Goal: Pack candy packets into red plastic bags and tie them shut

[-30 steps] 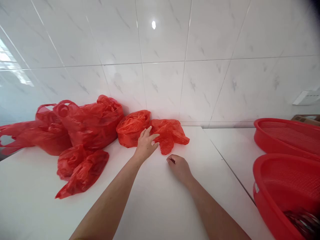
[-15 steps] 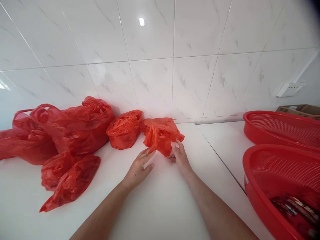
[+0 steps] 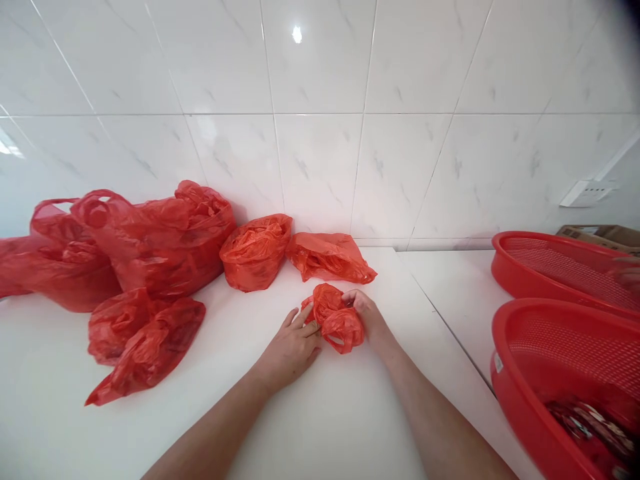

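A small crumpled red plastic bag (image 3: pixel 336 312) lies bunched on the white table in front of me, with a handle loop at its near side. My left hand (image 3: pixel 296 343) grips its left edge, the fingers closed around the plastic. At its right side my right hand (image 3: pixel 367 315) pinches it; the fingertips are partly hidden behind the bag. Just beyond it, a flatter red plastic bag (image 3: pixel 330 257) rests near the wall, apart from both hands.
Several filled red bags (image 3: pixel 167 243) stand at the left, with a knotted one (image 3: pixel 147 343) nearer. At the right are a red mesh basket (image 3: pixel 520 317) holding small dark packets and another red basket (image 3: pixel 505 260) behind. A cardboard box (image 3: pixel 600 237) and a blurred hand (image 3: pixel 629 272) are far right.
The small bag has come away from the flatter bag toward me and is now bunched up. Both hands have closed on it. The view has shifted slightly.
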